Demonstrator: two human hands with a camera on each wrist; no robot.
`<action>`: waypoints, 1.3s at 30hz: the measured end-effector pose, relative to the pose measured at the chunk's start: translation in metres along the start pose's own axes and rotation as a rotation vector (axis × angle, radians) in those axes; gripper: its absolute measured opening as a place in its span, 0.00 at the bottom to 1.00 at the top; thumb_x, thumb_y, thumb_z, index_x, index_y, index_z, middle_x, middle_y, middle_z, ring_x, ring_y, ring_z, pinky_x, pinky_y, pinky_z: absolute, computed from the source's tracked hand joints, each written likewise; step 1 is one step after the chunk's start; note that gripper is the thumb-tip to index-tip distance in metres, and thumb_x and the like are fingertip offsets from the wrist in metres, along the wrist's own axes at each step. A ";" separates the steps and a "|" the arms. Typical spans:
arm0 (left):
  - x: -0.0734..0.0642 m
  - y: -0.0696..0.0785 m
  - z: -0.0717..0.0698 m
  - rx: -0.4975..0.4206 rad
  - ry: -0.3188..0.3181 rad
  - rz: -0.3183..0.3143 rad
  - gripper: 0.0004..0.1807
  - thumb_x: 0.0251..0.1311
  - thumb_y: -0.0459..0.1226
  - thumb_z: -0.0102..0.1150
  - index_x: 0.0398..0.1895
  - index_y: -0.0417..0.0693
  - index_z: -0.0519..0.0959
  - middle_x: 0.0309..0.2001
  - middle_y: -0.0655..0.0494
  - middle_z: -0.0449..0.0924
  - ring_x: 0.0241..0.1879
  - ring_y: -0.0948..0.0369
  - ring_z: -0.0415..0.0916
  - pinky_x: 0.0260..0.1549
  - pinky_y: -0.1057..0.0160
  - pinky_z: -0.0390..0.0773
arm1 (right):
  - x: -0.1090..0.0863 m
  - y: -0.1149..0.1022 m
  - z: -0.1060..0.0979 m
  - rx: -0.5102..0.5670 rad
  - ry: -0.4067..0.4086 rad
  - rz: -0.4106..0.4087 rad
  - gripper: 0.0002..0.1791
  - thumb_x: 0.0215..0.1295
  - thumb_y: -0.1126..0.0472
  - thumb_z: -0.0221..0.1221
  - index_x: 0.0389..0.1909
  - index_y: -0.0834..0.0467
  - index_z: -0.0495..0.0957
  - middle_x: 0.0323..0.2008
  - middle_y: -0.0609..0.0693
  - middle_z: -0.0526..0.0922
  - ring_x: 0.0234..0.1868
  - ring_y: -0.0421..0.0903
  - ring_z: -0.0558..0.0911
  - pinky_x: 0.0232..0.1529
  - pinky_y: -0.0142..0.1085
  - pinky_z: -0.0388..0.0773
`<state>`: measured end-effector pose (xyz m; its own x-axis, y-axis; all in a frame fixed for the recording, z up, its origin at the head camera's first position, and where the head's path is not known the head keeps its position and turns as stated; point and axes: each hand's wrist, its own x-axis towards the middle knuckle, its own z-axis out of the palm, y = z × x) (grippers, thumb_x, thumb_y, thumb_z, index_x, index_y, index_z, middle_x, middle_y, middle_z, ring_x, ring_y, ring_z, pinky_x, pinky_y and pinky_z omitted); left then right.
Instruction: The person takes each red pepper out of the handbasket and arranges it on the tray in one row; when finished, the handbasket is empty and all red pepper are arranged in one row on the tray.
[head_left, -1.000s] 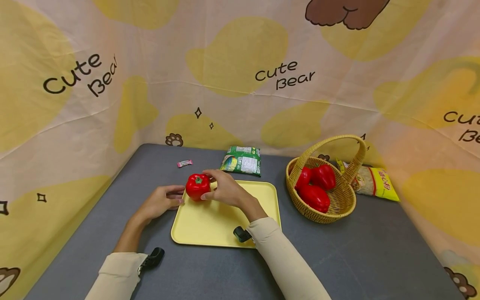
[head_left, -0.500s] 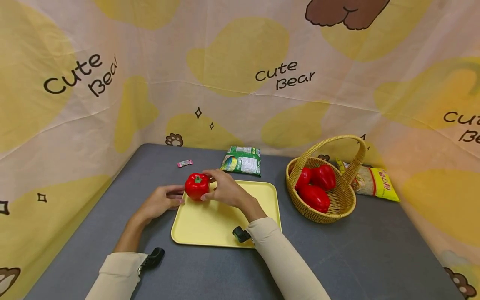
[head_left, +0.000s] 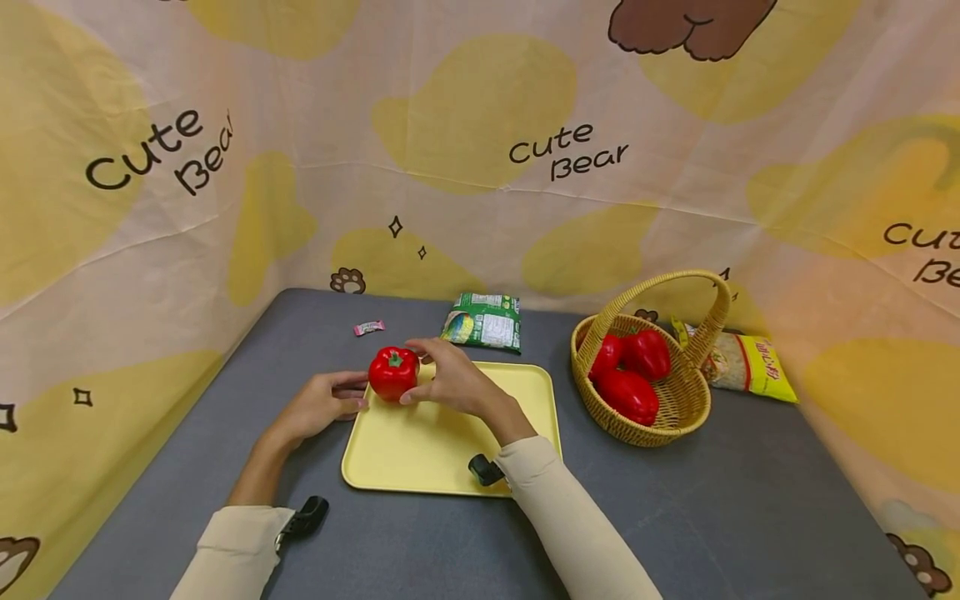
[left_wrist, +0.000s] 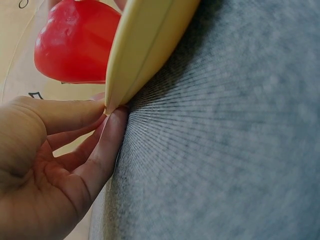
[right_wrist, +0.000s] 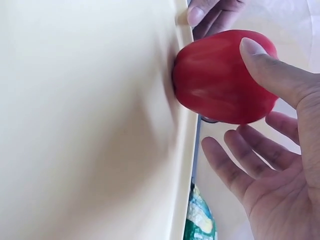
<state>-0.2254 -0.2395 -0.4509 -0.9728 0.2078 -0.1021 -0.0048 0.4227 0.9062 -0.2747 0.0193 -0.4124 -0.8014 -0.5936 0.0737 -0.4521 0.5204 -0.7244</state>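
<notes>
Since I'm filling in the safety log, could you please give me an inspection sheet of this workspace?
Surface: grey table.
Job's things: red pepper, stem up, at the far left corner of the yellow tray.
Clutter: basket with three more peppers; green packet behind the tray; small pink packet; yellow bag behind the basket.
Left hand: pinches the tray's edge.
Right hand: fingers spread beside the pepper; contact unclear.
Cables: nothing seen.
Surroundings: printed cloth, reading "Cute Bear".

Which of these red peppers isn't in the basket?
The red pepper at the far-left corner of the yellow tray, by the right hand; the other three peppers lie inside the wicker basket.
</notes>
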 end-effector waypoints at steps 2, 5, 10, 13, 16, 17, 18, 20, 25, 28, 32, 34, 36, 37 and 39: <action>0.000 0.000 0.001 -0.005 -0.003 0.002 0.30 0.71 0.30 0.64 0.73 0.27 0.70 0.70 0.29 0.73 0.64 0.38 0.79 0.50 0.56 0.89 | -0.004 0.000 -0.003 0.002 0.016 -0.004 0.48 0.58 0.50 0.79 0.77 0.57 0.69 0.68 0.52 0.77 0.67 0.53 0.79 0.67 0.46 0.79; 0.001 0.000 0.002 -0.013 0.000 0.004 0.30 0.71 0.29 0.64 0.73 0.27 0.70 0.70 0.28 0.73 0.64 0.38 0.79 0.49 0.56 0.89 | -0.012 0.001 -0.006 -0.001 0.043 -0.015 0.47 0.59 0.48 0.78 0.77 0.56 0.70 0.68 0.52 0.78 0.67 0.52 0.79 0.65 0.46 0.81; 0.000 0.000 0.001 -0.004 0.007 0.013 0.30 0.70 0.29 0.65 0.72 0.26 0.70 0.69 0.28 0.74 0.63 0.37 0.80 0.49 0.56 0.89 | -0.029 0.000 -0.015 0.015 0.082 -0.083 0.44 0.61 0.49 0.77 0.75 0.57 0.72 0.68 0.53 0.78 0.66 0.53 0.79 0.61 0.46 0.84; -0.001 -0.001 -0.001 0.017 0.007 0.016 0.30 0.70 0.30 0.65 0.72 0.26 0.70 0.68 0.27 0.74 0.63 0.37 0.80 0.48 0.56 0.89 | -0.040 0.001 -0.022 0.023 0.103 -0.132 0.41 0.62 0.52 0.77 0.73 0.58 0.73 0.67 0.54 0.79 0.65 0.54 0.80 0.60 0.47 0.85; -0.001 -0.002 -0.001 0.024 0.007 0.014 0.31 0.70 0.30 0.66 0.73 0.26 0.70 0.68 0.27 0.74 0.63 0.37 0.80 0.48 0.56 0.89 | -0.054 0.002 -0.031 0.018 0.129 -0.172 0.38 0.62 0.54 0.77 0.72 0.59 0.75 0.64 0.53 0.80 0.61 0.53 0.81 0.58 0.45 0.86; -0.002 -0.002 -0.002 0.024 0.006 0.014 0.31 0.70 0.30 0.66 0.73 0.26 0.70 0.68 0.27 0.74 0.63 0.37 0.80 0.48 0.56 0.89 | -0.059 0.003 -0.034 0.013 0.142 -0.188 0.38 0.62 0.54 0.77 0.71 0.59 0.76 0.63 0.53 0.81 0.60 0.52 0.81 0.57 0.44 0.86; -0.002 -0.002 -0.001 0.020 0.006 0.012 0.31 0.70 0.30 0.66 0.73 0.27 0.70 0.68 0.27 0.74 0.63 0.37 0.79 0.48 0.56 0.89 | -0.064 0.004 -0.038 0.005 0.157 -0.205 0.37 0.61 0.55 0.77 0.70 0.59 0.77 0.61 0.53 0.81 0.59 0.51 0.82 0.56 0.43 0.86; -0.002 -0.002 -0.001 0.020 0.007 0.012 0.31 0.70 0.30 0.66 0.73 0.27 0.70 0.68 0.27 0.74 0.63 0.37 0.79 0.48 0.56 0.89 | -0.075 0.006 -0.046 -0.015 0.191 -0.238 0.36 0.60 0.56 0.78 0.68 0.59 0.78 0.60 0.52 0.83 0.57 0.50 0.82 0.55 0.42 0.87; 0.000 -0.001 0.000 0.032 0.011 0.001 0.31 0.70 0.30 0.65 0.73 0.28 0.70 0.68 0.28 0.74 0.63 0.38 0.80 0.49 0.57 0.89 | -0.102 0.014 -0.068 -0.073 0.263 -0.284 0.33 0.57 0.59 0.80 0.65 0.59 0.82 0.58 0.51 0.85 0.56 0.48 0.83 0.53 0.42 0.88; 0.000 0.001 0.000 0.040 0.015 -0.012 0.30 0.70 0.30 0.65 0.73 0.29 0.71 0.69 0.29 0.75 0.63 0.39 0.80 0.49 0.58 0.89 | -0.118 0.019 -0.081 -0.098 0.290 -0.283 0.33 0.56 0.61 0.80 0.63 0.58 0.83 0.57 0.51 0.85 0.55 0.48 0.84 0.52 0.43 0.88; 0.000 0.001 0.000 0.058 0.019 -0.010 0.31 0.70 0.31 0.66 0.73 0.28 0.70 0.68 0.29 0.75 0.63 0.38 0.80 0.49 0.57 0.89 | -0.142 0.028 -0.098 -0.134 0.333 -0.252 0.32 0.55 0.61 0.80 0.63 0.57 0.84 0.55 0.49 0.86 0.51 0.46 0.86 0.51 0.46 0.89; -0.001 0.001 -0.001 0.063 0.019 -0.004 0.31 0.70 0.31 0.66 0.73 0.28 0.70 0.68 0.28 0.75 0.62 0.38 0.80 0.49 0.56 0.89 | -0.155 0.034 -0.107 -0.159 0.362 -0.237 0.31 0.55 0.62 0.80 0.62 0.56 0.84 0.55 0.48 0.87 0.48 0.44 0.86 0.51 0.45 0.89; -0.001 0.001 -0.001 0.061 0.020 -0.008 0.31 0.70 0.31 0.66 0.73 0.28 0.70 0.68 0.29 0.75 0.63 0.38 0.80 0.49 0.57 0.89 | -0.167 0.041 -0.116 -0.184 0.397 -0.227 0.31 0.53 0.61 0.81 0.61 0.55 0.85 0.54 0.48 0.87 0.46 0.44 0.86 0.50 0.42 0.88; -0.001 0.002 0.000 0.060 0.018 -0.009 0.31 0.70 0.31 0.66 0.73 0.28 0.70 0.68 0.29 0.75 0.63 0.39 0.80 0.49 0.57 0.89 | -0.173 0.044 -0.121 -0.191 0.416 -0.229 0.31 0.52 0.62 0.81 0.60 0.56 0.85 0.53 0.49 0.87 0.46 0.45 0.86 0.50 0.40 0.88; -0.001 0.002 -0.001 0.062 0.017 -0.005 0.31 0.70 0.31 0.66 0.73 0.28 0.71 0.68 0.29 0.75 0.63 0.38 0.80 0.49 0.57 0.89 | -0.184 0.051 -0.130 -0.212 0.453 -0.231 0.31 0.51 0.64 0.81 0.59 0.55 0.85 0.53 0.51 0.88 0.46 0.47 0.86 0.50 0.35 0.87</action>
<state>-0.2248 -0.2393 -0.4487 -0.9767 0.1907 -0.0988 0.0044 0.4778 0.8785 -0.2016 0.2349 -0.3736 -0.7390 -0.4081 0.5361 -0.6680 0.5479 -0.5036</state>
